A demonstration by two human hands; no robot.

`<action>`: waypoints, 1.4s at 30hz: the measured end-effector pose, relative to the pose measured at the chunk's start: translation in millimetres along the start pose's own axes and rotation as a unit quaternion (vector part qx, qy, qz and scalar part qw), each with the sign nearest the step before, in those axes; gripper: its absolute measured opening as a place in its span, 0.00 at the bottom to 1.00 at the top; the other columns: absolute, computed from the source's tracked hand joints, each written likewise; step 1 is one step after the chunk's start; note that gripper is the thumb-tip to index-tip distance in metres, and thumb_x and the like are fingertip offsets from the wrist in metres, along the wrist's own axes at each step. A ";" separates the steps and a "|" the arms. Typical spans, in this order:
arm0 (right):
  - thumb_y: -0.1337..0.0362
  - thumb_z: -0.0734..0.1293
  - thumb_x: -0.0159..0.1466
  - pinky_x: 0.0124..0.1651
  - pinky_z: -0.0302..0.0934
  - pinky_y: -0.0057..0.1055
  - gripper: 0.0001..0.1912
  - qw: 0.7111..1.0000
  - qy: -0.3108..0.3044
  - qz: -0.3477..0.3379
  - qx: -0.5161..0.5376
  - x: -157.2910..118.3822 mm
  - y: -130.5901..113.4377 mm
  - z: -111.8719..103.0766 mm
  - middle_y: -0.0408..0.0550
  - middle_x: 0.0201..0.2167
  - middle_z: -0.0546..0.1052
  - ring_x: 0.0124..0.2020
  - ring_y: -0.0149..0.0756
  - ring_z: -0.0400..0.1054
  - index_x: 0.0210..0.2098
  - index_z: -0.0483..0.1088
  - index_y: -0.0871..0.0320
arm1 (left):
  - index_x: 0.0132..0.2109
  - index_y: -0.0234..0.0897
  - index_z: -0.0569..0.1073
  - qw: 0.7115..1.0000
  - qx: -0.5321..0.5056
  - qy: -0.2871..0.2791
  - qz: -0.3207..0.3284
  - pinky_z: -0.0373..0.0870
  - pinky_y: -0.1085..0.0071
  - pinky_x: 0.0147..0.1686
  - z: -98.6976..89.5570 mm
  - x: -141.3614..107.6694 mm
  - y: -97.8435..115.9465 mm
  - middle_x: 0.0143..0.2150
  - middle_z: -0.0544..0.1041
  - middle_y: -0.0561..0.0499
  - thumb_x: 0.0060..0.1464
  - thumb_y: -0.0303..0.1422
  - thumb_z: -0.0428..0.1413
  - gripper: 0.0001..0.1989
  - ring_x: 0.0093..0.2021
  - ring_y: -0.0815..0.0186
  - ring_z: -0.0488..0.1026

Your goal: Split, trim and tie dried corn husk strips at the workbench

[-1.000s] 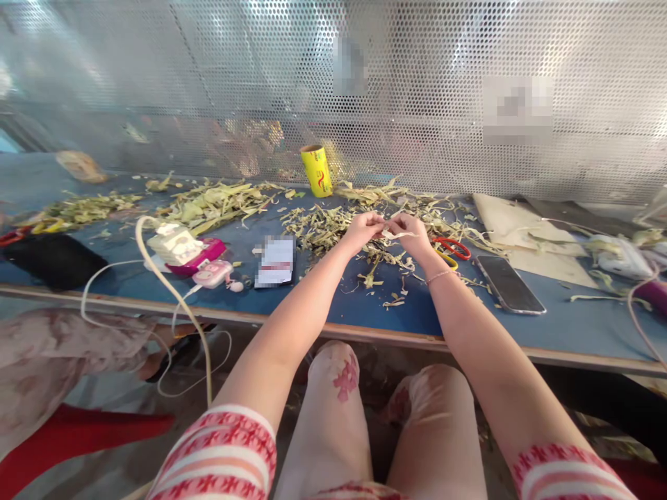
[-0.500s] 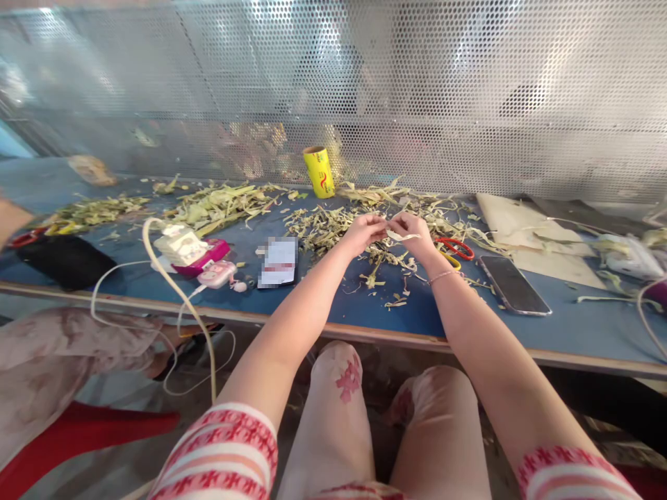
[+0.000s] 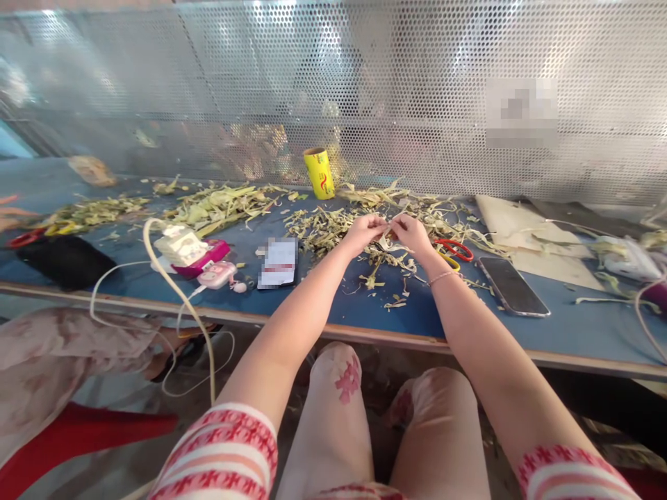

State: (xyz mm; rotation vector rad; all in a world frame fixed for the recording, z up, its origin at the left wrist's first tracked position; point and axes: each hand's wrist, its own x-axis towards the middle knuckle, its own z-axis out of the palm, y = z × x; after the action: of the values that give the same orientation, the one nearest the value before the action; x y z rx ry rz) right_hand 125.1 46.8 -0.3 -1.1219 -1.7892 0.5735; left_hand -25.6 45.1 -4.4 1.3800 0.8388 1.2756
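My left hand (image 3: 365, 233) and my right hand (image 3: 411, 233) meet fingertip to fingertip above a pile of dry, pale green plant strips (image 3: 323, 226). Both are closed in a pinch on a small pale strip of dried leaf (image 3: 386, 241), mostly covered by the fingers. Loose scraps (image 3: 372, 280) lie on the blue tabletop (image 3: 365, 312) below them. Just right of my right wrist are scissors with red and yellow handles (image 3: 458, 248), partly hidden by my wrist.
A yellow cardboard tube (image 3: 319, 173) stands behind the pile, against the perforated metal screen (image 3: 417, 90). A dark phone (image 3: 513, 286) lies right; a second phone (image 3: 280, 262), power adapter (image 3: 182, 248) and cables lie left. Another person's hand (image 3: 13, 212) shows at the left edge.
The pale strip, which stuck out below my right fingers, is now mostly between both hands' fingertips. At the left edge, the other person's hand has shifted and its fingers show.
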 end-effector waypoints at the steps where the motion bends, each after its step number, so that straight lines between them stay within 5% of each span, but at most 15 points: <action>1: 0.58 0.62 0.59 0.31 0.61 0.30 0.10 1.000 0.001 0.003 0.006 0.6 0.8 0.8 0.41 0.19 0.70 0.23 0.32 0.65 0.26 0.67 0.56 | 0.31 0.32 0.71 1.000 0.013 0.001 0.010 0.59 0.78 0.25 -0.4 0.6 -0.8 0.20 0.68 0.57 0.49 0.26 0.61 0.05 0.20 0.77 0.64; 6: 0.58 0.64 0.58 0.32 0.61 0.30 0.09 1.000 0.008 -0.017 0.011 0.1 0.2 0.5 0.42 0.21 0.72 0.23 0.31 0.65 0.27 0.68 0.56 | 0.32 0.32 0.71 0.999 0.007 -0.006 0.037 0.59 0.78 0.26 -2.4 2.3 -2.6 0.23 0.70 0.57 0.50 0.25 0.59 0.03 0.22 0.76 0.64; 20: 0.66 0.62 0.56 0.35 0.59 0.29 0.07 0.980 0.002 -0.158 -0.117 -6.6 -9.1 -9.2 0.47 0.26 0.74 0.28 0.33 0.64 0.26 0.72 0.57 | 0.29 0.32 0.69 0.999 -0.039 0.011 -0.036 0.64 0.78 0.28 2.8 -8.1 11.5 0.22 0.69 0.57 0.47 0.21 0.59 0.06 0.23 0.77 0.67; 35: 0.71 0.61 0.58 0.37 0.58 0.29 0.09 0.953 -0.049 -0.206 -0.218 -6.7 -10.2 -13.2 0.48 0.25 0.72 0.30 0.35 0.63 0.28 0.73 0.58 | 0.28 0.31 0.70 0.994 -0.019 0.047 -0.092 0.68 0.75 0.32 8.0 -13.9 19.2 0.22 0.71 0.55 0.48 0.20 0.58 0.06 0.23 0.75 0.69; 42: 0.71 0.60 0.59 0.37 0.57 0.29 0.08 0.944 -0.030 -0.233 -0.232 -6.5 -5.1 -10.2 0.47 0.25 0.69 0.30 0.35 0.62 0.24 0.67 0.56 | 0.28 0.32 0.69 0.997 -0.020 0.037 -0.067 0.67 0.75 0.30 6.4 -11.5 16.9 0.21 0.69 0.57 0.44 0.24 0.63 0.09 0.22 0.76 0.67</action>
State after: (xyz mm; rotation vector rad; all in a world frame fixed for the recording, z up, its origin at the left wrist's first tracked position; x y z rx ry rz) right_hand 132.9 37.9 5.4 -0.9271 -2.2162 -0.1080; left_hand -24.0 29.0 9.7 1.2304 0.9366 1.2383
